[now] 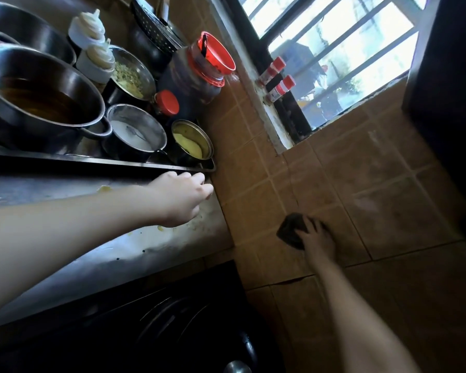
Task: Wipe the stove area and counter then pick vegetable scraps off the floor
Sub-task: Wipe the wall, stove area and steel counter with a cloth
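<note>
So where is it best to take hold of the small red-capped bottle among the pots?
Probably the small red-capped bottle by its cap, from above. Only the cap stands clear: the big jar, the bowl of chopped bits and the pot with white contents crowd its sides.

Kitchen, no question, and I've got a busy cooking corner in view. A large steel pot of dark liquid (38, 103) sits on a raised ledge. Next to it are a small steel bowl of white powder (135, 130), a small steel bowl of yellow paste (191, 141) and a steel bowl of pale chopped bits (129, 74). White squeeze bottles (88, 29) stand behind, near a perforated steel colander (154, 30) and a big dark jar with a red lid (199, 74). Red-capped shakers (276, 87) line the barred window (347, 49). Brown tiled walls (334, 184) surround a smeared stainless steel surface (119, 251) flecked with yellow food bits (104, 188).
</note>
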Demonstrator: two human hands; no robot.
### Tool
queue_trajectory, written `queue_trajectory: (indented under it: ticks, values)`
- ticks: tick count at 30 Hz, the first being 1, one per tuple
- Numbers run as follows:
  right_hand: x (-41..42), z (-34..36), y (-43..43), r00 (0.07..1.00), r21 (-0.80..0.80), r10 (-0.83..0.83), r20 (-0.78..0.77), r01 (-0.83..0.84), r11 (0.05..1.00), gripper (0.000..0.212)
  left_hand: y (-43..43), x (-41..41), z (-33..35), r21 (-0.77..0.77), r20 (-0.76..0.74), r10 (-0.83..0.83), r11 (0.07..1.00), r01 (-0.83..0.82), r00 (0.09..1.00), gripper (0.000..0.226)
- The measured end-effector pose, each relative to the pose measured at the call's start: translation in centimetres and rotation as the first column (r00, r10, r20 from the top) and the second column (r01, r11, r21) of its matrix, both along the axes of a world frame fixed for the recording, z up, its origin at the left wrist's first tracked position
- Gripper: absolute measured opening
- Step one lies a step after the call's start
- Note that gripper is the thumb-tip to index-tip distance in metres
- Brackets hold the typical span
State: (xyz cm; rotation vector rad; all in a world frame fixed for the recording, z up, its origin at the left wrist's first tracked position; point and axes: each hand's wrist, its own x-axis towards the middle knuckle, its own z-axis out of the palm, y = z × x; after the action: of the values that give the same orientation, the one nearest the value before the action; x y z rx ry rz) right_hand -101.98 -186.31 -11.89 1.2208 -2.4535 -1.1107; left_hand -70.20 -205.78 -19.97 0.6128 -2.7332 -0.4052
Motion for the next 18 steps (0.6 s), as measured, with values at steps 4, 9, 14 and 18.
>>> queue_trajectory:
  ticks: [4,9,14,18]
  values:
    - [0.4,-0.2,4.8,0.996,0.028,0.001,-0.084,0.002,1.0,0.051,1.7,-0.6,0.3,-0.008,0.012,-0.029,1.0,0.029,1.0,0.028]
    - [0.7,4.9,8.3,0.979,-0.066,0.005,-0.206,-0.019,0.998,0.055,3.6,-0.7,1.9,-0.008,0.007,-0.042,0.999,0.043,0.999,0.028]
    - [1.4,9.6,11.1,0.956,-0.347,-0.087,-0.279,-0.016,0.938,0.058,6.9,-0.8,4.4,-0.076,0.004,-0.062,0.995,0.062,0.998,0.026]
    - [1.8,10.7,14.3,0.974,-0.538,-0.099,-0.202,-0.026,0.843,0.058,9.6,-0.5,6.1,-0.093,-0.019,-0.073,0.993,0.071,0.997,0.026]
